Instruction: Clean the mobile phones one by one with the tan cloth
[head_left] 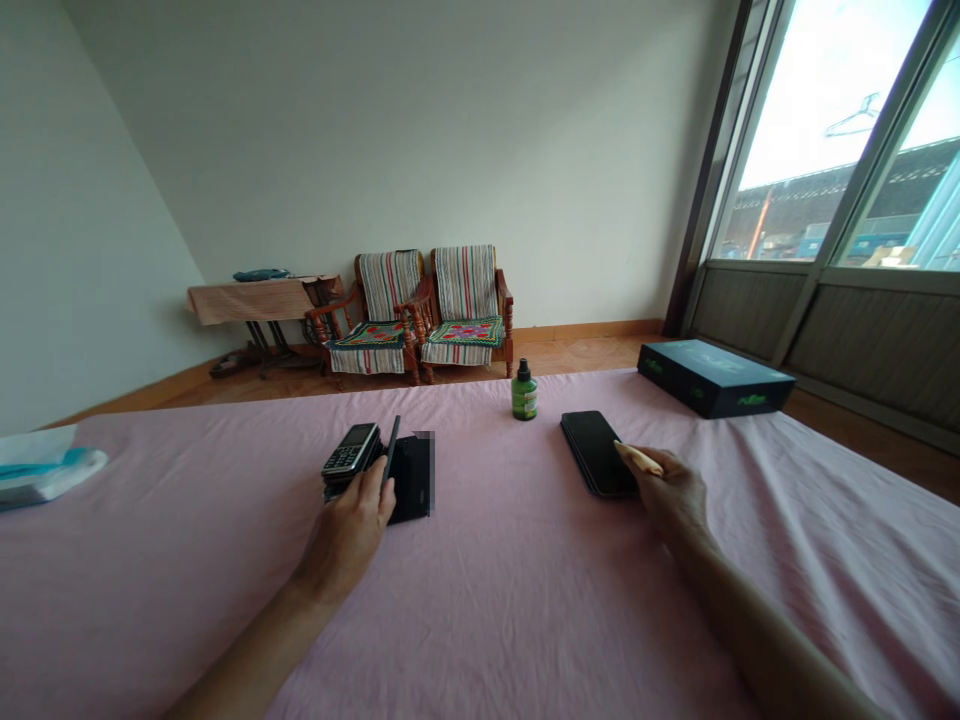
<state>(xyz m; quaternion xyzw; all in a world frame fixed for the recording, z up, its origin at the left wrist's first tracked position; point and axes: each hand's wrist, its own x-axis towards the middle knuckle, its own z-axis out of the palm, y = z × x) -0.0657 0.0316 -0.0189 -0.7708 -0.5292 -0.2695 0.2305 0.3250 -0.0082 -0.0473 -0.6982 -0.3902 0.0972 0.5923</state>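
Observation:
My left hand (360,505) is closed on a thin dark flat slab (392,447), held upright and seen nearly edge-on. Just left of those fingers lies a keypad phone (352,450), which seems to rest on other dark items. A flat black item (415,478) lies on the cloth to the right of the slab, its right edge blurred. Over on the other side, my right hand (675,492) is closed around a pale, pointed thing (637,458) whose kind I cannot make out. Its tip reaches over the right edge of a black smartphone (598,452) lying face up.
A pink cloth (480,600) covers the surface. A green bottle (524,392) with a black cap stands toward the far edge. At the far right is a black box (712,375); at the left edge, a white and blue packet (49,472). Two wooden chairs (465,300) stand beyond.

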